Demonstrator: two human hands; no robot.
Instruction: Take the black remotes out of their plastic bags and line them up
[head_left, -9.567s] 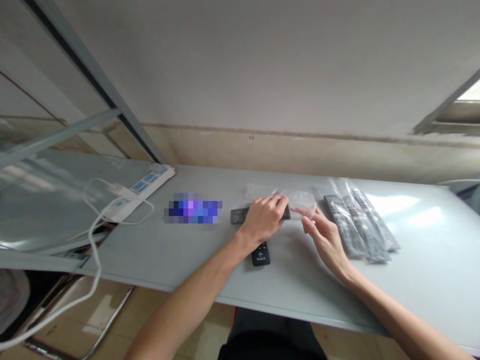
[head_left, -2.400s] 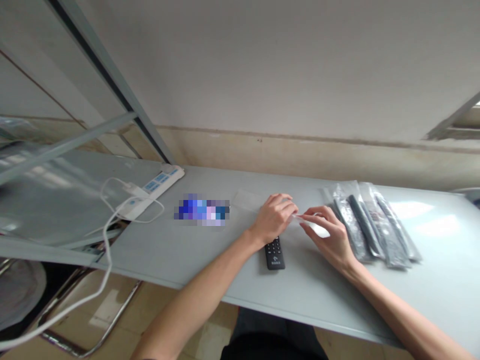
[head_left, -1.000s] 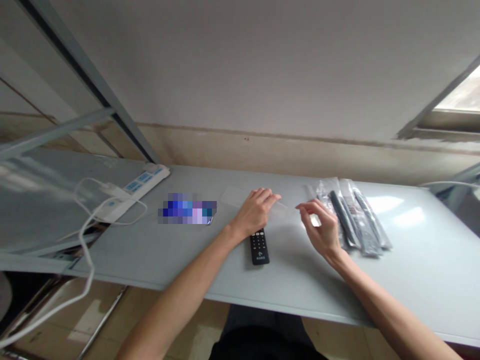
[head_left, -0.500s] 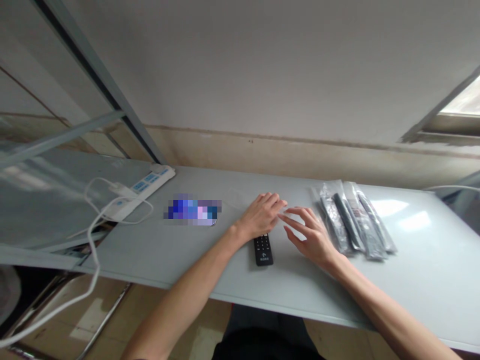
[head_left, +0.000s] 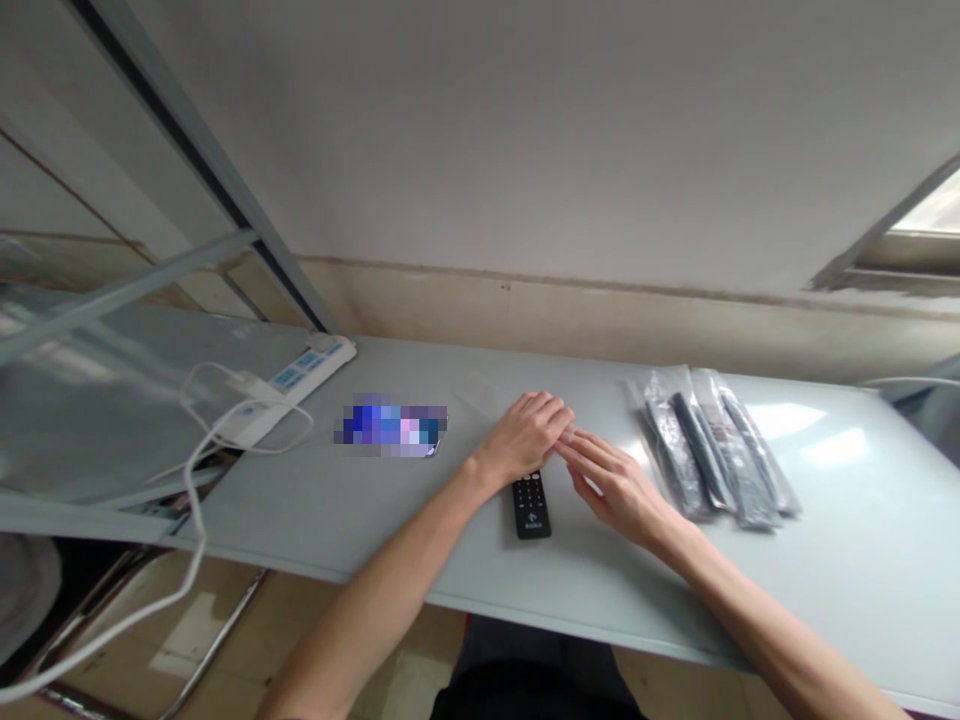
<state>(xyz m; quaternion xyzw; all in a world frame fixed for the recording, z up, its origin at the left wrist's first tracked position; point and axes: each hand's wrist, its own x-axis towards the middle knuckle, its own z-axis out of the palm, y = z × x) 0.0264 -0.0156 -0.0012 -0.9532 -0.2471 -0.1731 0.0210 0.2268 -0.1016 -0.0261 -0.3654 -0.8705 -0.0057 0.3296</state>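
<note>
A black remote control (head_left: 532, 510) lies on the grey table, its lower buttons facing up and its upper end hidden under my left hand (head_left: 529, 432). That hand is closed, with the fingers curled down over the far end of the remote; what they grip is covered. My right hand (head_left: 611, 485) comes in from the right, its fingers pressed together and their tips meeting the fingertips of my left. Anything pinched between the two hands is too small to make out. A faint clear film (head_left: 480, 395) shows on the table just beyond my left hand.
Several dark items in clear plastic bags (head_left: 712, 450) lie to the right. On the left are a phone with a blurred screen (head_left: 394, 428), a white power strip (head_left: 300, 385) and a white cable (head_left: 196, 520). A metal frame post (head_left: 255, 240) and a wall stand behind.
My right hand has moved in against my left; its fingers, spread before, are now together and touch the left fingertips. The remote stays in place while the view shifts slightly.
</note>
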